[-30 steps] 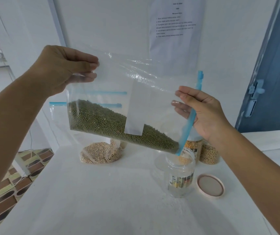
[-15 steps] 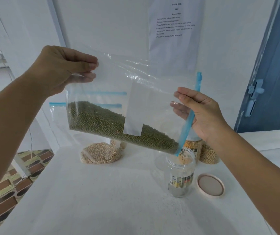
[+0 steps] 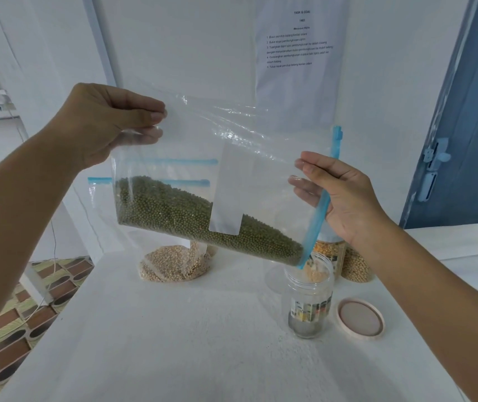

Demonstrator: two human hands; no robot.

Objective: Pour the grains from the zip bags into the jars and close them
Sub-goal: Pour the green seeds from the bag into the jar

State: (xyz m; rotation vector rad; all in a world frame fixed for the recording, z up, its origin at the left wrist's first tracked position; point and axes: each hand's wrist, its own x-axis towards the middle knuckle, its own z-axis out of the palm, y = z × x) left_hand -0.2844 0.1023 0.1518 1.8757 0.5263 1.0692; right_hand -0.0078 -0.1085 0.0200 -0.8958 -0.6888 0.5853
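A clear zip bag of green grains [image 3: 197, 219] hangs tilted in the air, its blue zip edge pointing down to the right. My left hand [image 3: 107, 123] pinches the bag's upper left corner. My right hand [image 3: 345, 195] holds the blue zip strip with fingers nearly straight around it. The bag's lowest corner sits just above the mouth of an open clear jar [image 3: 308, 297] on the white table [image 3: 174, 343]. A thin layer of green grains lies in the jar's bottom. The jar's pale lid [image 3: 361, 318] lies flat to its right.
Another zip bag of beige grains [image 3: 174, 264] stands at the back of the table. Two filled jars, one with yellow grains [image 3: 329, 250] and one with tan grains [image 3: 356, 265], stand behind the open jar. A blue door [image 3: 463, 140] is at the right; tiled floor lies to the left.
The bag has stayed tilted over the jar, and a thin layer of green grains has appeared in the jar's bottom. Both hands hold nearly the same places.
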